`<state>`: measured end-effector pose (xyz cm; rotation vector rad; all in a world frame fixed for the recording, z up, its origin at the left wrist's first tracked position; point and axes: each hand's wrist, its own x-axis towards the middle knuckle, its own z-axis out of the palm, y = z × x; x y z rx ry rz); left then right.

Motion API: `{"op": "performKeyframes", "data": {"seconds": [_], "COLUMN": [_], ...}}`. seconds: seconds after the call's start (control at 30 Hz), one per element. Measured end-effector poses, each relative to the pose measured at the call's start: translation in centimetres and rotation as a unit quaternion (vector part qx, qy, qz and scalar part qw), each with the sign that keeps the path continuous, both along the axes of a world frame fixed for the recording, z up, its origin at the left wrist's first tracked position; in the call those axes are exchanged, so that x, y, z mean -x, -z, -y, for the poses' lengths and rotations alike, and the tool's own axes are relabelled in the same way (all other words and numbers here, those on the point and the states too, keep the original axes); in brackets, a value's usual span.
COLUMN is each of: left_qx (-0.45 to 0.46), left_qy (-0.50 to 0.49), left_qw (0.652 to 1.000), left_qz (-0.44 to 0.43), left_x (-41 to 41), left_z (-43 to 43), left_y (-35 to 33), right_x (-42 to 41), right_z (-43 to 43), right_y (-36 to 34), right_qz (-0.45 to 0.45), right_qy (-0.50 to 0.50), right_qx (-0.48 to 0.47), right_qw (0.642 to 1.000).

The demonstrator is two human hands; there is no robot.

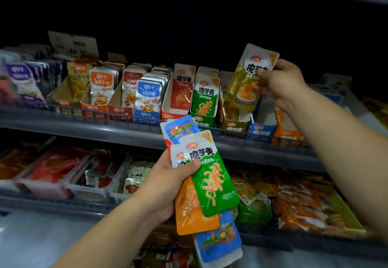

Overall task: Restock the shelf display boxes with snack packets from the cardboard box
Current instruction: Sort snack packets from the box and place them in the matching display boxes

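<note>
Left hand [165, 185] grips packets [216, 183]; right fingers [265, 77] pinch edge of olive packet [244, 88].

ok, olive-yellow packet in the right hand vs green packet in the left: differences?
Olive-yellow foil packet: high at the upper shelf, pinched by the right hand. Green foil packet: lower, topping a fanned bundle in the left hand. Both have white tops with black lettering.

The green packet [212, 175] in front of the shelf [84, 129] and the olive packet [245, 83] above it are glossy, smooth plastic film. The display boxes [202, 118] on the shelf are matt printed card. The shelf is smooth grey, perhaps painted metal. Below it, the tubs [37, 190] are clear plastic.
</note>
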<state>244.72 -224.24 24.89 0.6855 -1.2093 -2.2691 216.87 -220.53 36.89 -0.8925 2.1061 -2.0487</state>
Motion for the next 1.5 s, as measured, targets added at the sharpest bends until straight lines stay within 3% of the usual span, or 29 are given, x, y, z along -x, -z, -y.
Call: {"op": "performKeyframes", "data": {"seconds": [0.57,0.67,0.83,1.03,1.27,1.5], "left_qx": [-0.003,-0.005,-0.013,-0.013,-0.005,-0.002], "left_qy": [-0.006,-0.001,-0.008,-0.011,-0.005,-0.002], "left_qw": [1.000,1.000,1.000,1.000,1.000,1.000], "left_qz": [-0.003,-0.006,-0.007,-0.008,-0.008,-0.009], "left_x": [1.6,1.7,1.9,2.0,2.1,2.0], "left_z": [1.7,1.8,2.0,2.1,2.1,2.4], "left_y": [0.1,0.0,0.0,-0.1,0.2,0.6], "right_x": [1.3,2.0,2.6,2.7,2.9,3.6], "right_z": [2.9,2.5,2.4,3.0,3.9,4.3], "right_y": [2.5,3.2,3.3,3.7,4.1,5.3], "right_qz": [-0.075,-0.134,-0.228,-0.386,-0.427,-0.467], "right_qy": [-0.018,-0.040,-0.043,0.023,0.061,0.162], "right_qx": [-0.146,-0.250,-0.293,-0.387,-0.440,-0.414], "right_qw": [0.986,0.958,0.927,0.837,0.787,0.765]}}
